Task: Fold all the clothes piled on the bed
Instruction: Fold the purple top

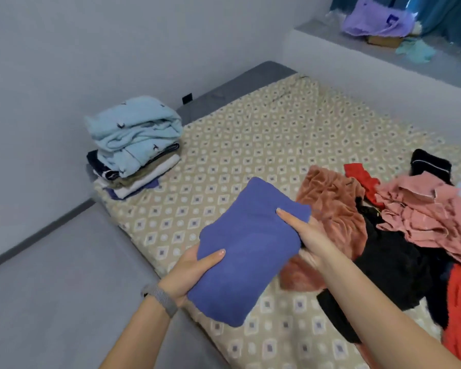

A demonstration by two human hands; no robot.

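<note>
Both hands (192,272) (308,239) grip the folded blue garment (248,251) between them above the bed (224,145).

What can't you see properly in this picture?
- Right hand: fingers hidden under the blue garment, head view.
- Left hand: fingers hidden under the same garment.
- Unfolded pile: cut off by the right edge.
- Folded stack: lower items covered by the light blue top.
- Things on the ledge: far and blurred; a purple cloth covers a box.
</note>
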